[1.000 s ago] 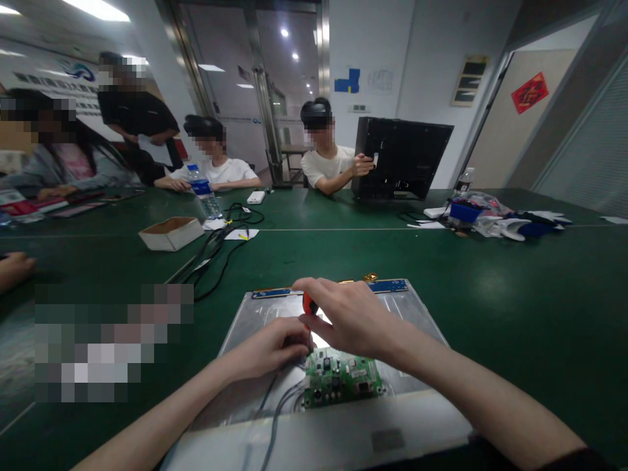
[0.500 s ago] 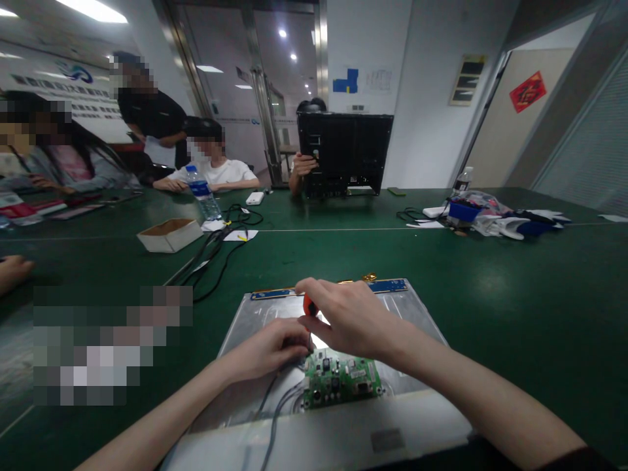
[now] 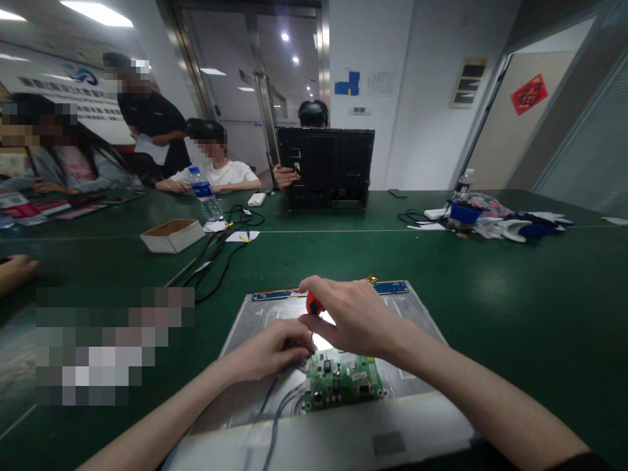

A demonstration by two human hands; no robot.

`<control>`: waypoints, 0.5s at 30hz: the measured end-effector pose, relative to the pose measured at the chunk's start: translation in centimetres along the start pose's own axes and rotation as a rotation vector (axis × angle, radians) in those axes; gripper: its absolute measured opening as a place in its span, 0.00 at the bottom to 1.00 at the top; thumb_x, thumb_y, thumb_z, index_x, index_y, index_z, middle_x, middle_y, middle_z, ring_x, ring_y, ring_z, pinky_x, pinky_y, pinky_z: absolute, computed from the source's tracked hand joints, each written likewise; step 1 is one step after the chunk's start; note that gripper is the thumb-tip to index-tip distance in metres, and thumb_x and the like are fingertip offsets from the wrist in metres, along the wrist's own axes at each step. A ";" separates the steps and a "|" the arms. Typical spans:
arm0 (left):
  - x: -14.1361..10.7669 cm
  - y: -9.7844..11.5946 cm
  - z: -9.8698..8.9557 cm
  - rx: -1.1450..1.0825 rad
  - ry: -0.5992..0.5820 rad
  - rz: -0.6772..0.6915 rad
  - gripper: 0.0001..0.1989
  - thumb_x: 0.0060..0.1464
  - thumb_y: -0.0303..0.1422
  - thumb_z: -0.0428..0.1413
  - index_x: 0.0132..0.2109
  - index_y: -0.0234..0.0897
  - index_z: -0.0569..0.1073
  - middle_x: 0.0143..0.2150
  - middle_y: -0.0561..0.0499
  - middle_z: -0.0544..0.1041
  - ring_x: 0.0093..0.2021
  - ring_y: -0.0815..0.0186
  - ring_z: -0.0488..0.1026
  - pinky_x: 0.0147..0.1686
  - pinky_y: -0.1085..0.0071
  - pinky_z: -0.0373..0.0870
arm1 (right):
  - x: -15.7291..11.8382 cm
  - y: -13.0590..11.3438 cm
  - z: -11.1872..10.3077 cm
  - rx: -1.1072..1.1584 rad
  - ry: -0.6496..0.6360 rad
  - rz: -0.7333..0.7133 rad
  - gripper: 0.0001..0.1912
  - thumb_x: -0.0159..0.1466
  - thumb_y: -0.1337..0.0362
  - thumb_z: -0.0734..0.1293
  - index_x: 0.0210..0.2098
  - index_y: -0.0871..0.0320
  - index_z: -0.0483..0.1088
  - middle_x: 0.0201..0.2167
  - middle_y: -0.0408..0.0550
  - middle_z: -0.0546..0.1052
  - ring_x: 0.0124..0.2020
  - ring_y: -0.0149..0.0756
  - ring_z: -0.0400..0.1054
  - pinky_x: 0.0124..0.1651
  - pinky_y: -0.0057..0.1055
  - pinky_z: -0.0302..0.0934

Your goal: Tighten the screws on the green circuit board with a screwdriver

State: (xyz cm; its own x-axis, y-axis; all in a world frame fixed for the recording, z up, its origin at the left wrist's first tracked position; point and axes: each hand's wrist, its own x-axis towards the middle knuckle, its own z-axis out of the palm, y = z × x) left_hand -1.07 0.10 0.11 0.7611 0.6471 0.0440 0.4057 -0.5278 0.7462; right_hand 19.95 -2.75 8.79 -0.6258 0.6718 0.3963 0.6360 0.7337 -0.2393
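Observation:
My right hand (image 3: pixel 356 315) is closed around the orange-red handle of a screwdriver (image 3: pixel 313 304), held upright with its thin shaft pointing down. The tip meets the upper left corner of a green circuit board (image 3: pixel 343 381); the exact contact is too small to make out. Beside the shaft, my left hand (image 3: pixel 272 350) rests with curled fingers at that corner, and what they pinch is hidden. Under both hands lies a silvery flat display panel (image 3: pixel 417 330) with a narrow blue circuit strip (image 3: pixel 391 288) along its far edge. Grey cables (image 3: pixel 275 425) run from the board's left side towards me.
A small open box (image 3: pixel 171 237), black cables (image 3: pixel 216 252) and a water bottle (image 3: pixel 206 196) stand left on the green table (image 3: pixel 515 301). Across it, a person holds a black monitor casing (image 3: pixel 328 167). At right lie gloves and a blue container (image 3: pixel 464 212). Other people are at left.
The person opposite has shifted the black monitor casing left and lowered it. My hands and the screwdriver keep nearly the same pose over the board; the view has moved slightly.

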 end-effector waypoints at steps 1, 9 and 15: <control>0.0 0.0 0.0 0.004 0.001 -0.001 0.05 0.56 0.27 0.54 0.37 0.36 0.74 0.33 0.51 0.76 0.33 0.66 0.71 0.33 0.72 0.67 | 0.0 0.0 -0.1 0.001 0.002 0.005 0.12 0.67 0.60 0.59 0.48 0.57 0.60 0.38 0.47 0.78 0.32 0.35 0.71 0.28 0.29 0.49; 0.0 0.3 -0.5 -0.037 -0.008 -0.035 0.06 0.56 0.29 0.55 0.39 0.37 0.76 0.36 0.51 0.76 0.37 0.63 0.72 0.37 0.70 0.67 | -0.1 0.3 -0.6 -0.028 0.034 0.014 0.13 0.66 0.60 0.61 0.48 0.57 0.60 0.36 0.46 0.78 0.30 0.35 0.70 0.28 0.29 0.49; 0.2 0.1 -1.0 0.077 0.144 -0.118 0.07 0.57 0.32 0.53 0.37 0.36 0.75 0.33 0.52 0.76 0.32 0.65 0.70 0.33 0.71 0.65 | -0.3 0.9 -1.4 -0.031 0.063 0.036 0.12 0.66 0.61 0.61 0.49 0.58 0.61 0.36 0.47 0.77 0.30 0.33 0.69 0.29 0.29 0.52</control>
State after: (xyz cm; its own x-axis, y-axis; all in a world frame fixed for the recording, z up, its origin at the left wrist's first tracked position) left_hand -1.38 0.71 0.83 0.6279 0.7761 0.0582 0.5296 -0.4809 0.6988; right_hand 21.35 -2.48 9.71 -0.5732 0.6893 0.4431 0.6719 0.7049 -0.2274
